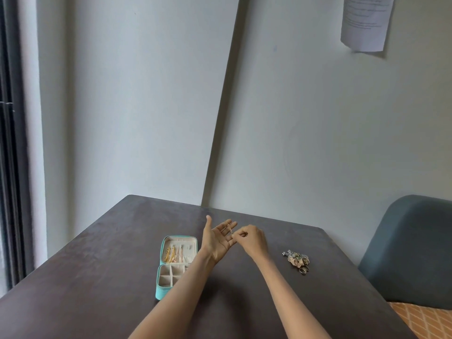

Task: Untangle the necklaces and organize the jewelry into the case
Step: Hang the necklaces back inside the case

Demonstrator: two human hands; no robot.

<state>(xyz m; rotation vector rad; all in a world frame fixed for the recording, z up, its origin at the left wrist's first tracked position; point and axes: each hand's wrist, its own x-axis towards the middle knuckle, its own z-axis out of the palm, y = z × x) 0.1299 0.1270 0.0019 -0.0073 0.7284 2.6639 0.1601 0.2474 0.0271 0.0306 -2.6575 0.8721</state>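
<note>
While the left hand point(218, 237) lies flat-palmed, the right hand point(249, 238) pinches a thin chain point(229, 228)

A white sheet of paper point(366, 22) is hanging on the pale wall at the upper right, its lower edge curling outward. Lines of small printed text are running across it, but they are showing too faint and blurred to read. No other lettering, label, brand, number or sign is showing legibly anywhere else.
</note>
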